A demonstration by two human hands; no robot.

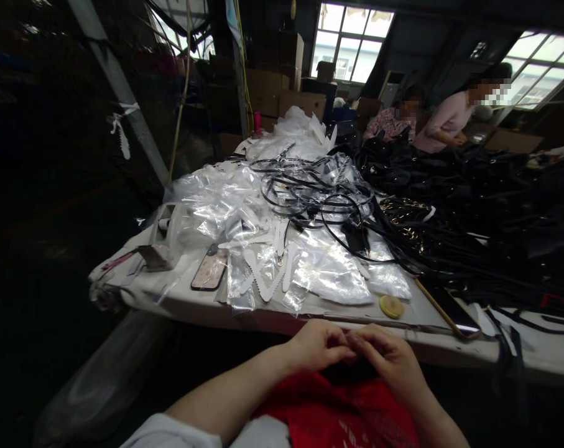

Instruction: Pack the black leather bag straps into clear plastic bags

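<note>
My left hand and my right hand meet just below the table's front edge, over a red cloth on my lap. The fingertips of both hands are pinched together and almost touch. Something dark shows beneath them, but what they hold is too small and shadowed to make out. Beyond the hands, white serrated strips lie on clear plastic bags. A round yellow tin sits near the edge, a little past my right hand.
Black straps lie tangled over the plastic bags. A phone and a tape dispenser are on the left, another phone on the right. Black goods are heaped at the right; two people are behind them.
</note>
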